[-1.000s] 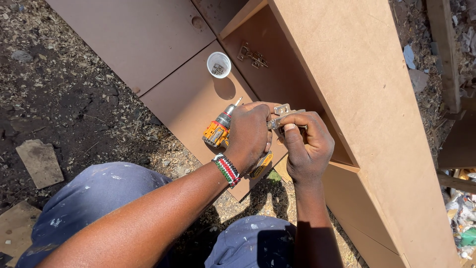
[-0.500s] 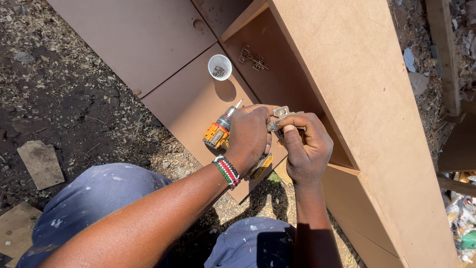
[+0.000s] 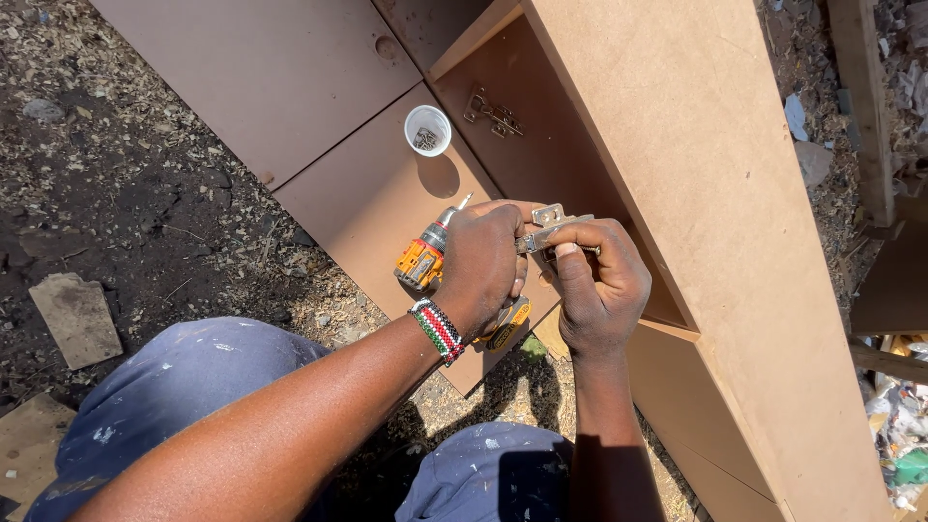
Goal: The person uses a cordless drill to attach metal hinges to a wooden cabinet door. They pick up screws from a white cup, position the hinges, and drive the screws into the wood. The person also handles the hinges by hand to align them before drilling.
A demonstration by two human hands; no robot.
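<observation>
My left hand (image 3: 483,266) grips an orange and black cordless drill (image 3: 425,256) whose bit points up and left, and its fingers also touch a metal cabinet hinge (image 3: 549,226). My right hand (image 3: 599,285) pinches that hinge from the right, fingers closed on its arm. Both hands hover over the edge of a brown fibreboard cabinet box (image 3: 696,193) that lies on its side. A beaded wristband circles my left wrist.
A white cup of screws (image 3: 427,130) stands on a flat brown board (image 3: 377,203). Two more hinges (image 3: 493,113) lie inside the cabinet box. Another board (image 3: 261,68) lies at upper left. Dirt with wood chips surrounds; a wood scrap (image 3: 77,317) lies left. My knees in blue trousers are below.
Almost nothing moved. My hands stay together on the hinge and drill, with only a slight shift of the fingers on the hinge.
</observation>
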